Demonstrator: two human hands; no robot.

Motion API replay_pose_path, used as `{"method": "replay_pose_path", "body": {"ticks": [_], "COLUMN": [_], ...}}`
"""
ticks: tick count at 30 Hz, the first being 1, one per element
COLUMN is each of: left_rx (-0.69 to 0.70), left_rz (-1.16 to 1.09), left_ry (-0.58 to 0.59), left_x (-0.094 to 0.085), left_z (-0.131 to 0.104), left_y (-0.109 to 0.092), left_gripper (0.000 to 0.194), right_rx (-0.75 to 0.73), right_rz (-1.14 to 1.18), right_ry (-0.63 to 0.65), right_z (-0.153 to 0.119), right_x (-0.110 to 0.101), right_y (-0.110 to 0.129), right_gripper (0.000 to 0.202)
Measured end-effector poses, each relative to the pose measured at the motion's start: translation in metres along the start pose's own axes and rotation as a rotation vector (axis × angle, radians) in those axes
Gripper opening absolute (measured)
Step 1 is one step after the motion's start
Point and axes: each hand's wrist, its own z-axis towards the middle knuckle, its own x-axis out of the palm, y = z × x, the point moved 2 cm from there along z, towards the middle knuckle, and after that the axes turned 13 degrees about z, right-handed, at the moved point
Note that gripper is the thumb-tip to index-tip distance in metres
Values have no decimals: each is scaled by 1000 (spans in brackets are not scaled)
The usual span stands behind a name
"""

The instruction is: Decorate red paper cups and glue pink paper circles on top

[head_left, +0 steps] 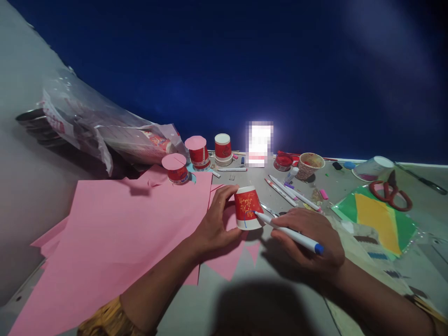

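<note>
My left hand (220,224) grips a red and white paper cup (247,201) with gold lettering, turned upside down, between thumb and fingers. A white marker with a blue end (297,235) is held like a pen in my right hand (311,238). Its tip touches the cup's red side, where a short blue line runs down to the white rim band. Pink paper scraps (224,263) lie below the cup. Part of a metal tool (268,207), perhaps scissors, shows behind the right hand.
Large pink sheets (140,224) cover the left side. Behind stand cups topped with pink discs (175,162) and a stack of cups (223,149). Several markers (282,191) lie centre right. Red-handled scissors (391,193) rest on green and yellow paper (378,219). A plastic bag (112,126) leans left.
</note>
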Motion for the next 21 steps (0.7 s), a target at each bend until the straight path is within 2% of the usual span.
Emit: {"method": "replay_pose_path", "body": {"ticks": [13,18,21], "left_rx": [10,1,0], "left_rz": [-3,2,-3], "left_ry": [-8,-8,-9], "left_x": [0,0,0], "left_z": [1,1,1], "left_y": [0,-2,-3], "left_gripper": [86,86,85], "right_rx": [-6,4,3], "right_rz": [-17,2,16], "right_ry": [-17,27,0], "right_z": [-2,-1,-1], "right_x": [-2,-3,-2], "right_y": [-1,-2,-2], "right_gripper": [5,7,5]}}
